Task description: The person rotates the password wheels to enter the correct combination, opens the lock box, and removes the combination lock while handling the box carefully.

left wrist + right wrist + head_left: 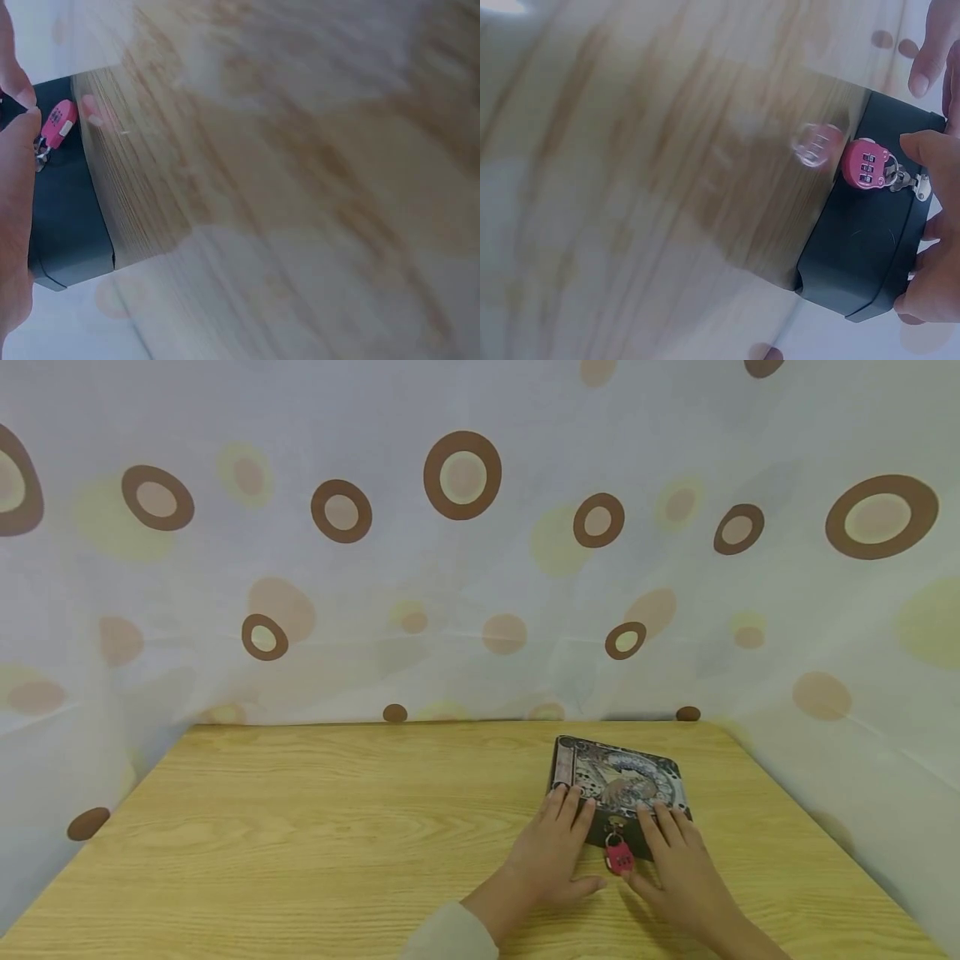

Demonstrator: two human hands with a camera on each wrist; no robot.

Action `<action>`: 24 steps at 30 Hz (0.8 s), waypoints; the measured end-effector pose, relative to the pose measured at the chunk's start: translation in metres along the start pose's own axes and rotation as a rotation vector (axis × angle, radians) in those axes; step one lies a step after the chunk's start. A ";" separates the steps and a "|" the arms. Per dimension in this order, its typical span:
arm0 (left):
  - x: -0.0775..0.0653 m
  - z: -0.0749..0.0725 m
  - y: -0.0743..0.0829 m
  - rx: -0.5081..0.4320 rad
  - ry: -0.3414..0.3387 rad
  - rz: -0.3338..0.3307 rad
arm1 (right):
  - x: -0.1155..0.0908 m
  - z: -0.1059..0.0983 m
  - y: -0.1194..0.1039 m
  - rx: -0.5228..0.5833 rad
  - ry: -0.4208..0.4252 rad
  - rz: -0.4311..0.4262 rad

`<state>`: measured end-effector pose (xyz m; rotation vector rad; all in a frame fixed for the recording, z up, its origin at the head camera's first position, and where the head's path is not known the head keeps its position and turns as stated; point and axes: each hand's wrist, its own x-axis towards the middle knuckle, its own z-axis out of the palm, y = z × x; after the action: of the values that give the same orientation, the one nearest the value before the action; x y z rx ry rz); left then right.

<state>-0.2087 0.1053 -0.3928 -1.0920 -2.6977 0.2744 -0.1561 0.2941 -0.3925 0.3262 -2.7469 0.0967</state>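
A dark box (630, 777) with a printed picture on its lid sits at the right side of the table. From the metal clasp (922, 187) on its front hangs a pink combination padlock (866, 165), its three number dials facing outward. My left hand (546, 858) rests its outstretched fingers on the front left of the lid, thumb pointing toward the padlock. On the front right lies my right hand (684, 870), fingers extended over the lid's edge and thumb right by the padlock. In the left wrist view the box's plain front (71, 210) shows beside the left hand.
The wood-grain table (322, 835) stretches away to the left of the box. Behind it and along both sides hangs a pale cloth (480, 568) with brown and yellow circles. The table's right edge runs near the box.
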 end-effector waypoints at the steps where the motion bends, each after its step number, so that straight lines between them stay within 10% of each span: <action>1: 0.000 0.000 0.000 0.005 0.001 0.000 | 0.000 0.000 -0.001 -0.003 -0.003 0.000; 24: -0.010 0.001 -0.011 -0.020 0.004 -0.019 | 0.007 0.007 -0.009 0.018 0.035 -0.051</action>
<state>-0.2089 0.0903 -0.3926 -1.0704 -2.7113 0.2417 -0.1632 0.2833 -0.3959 0.3948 -2.7022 0.1129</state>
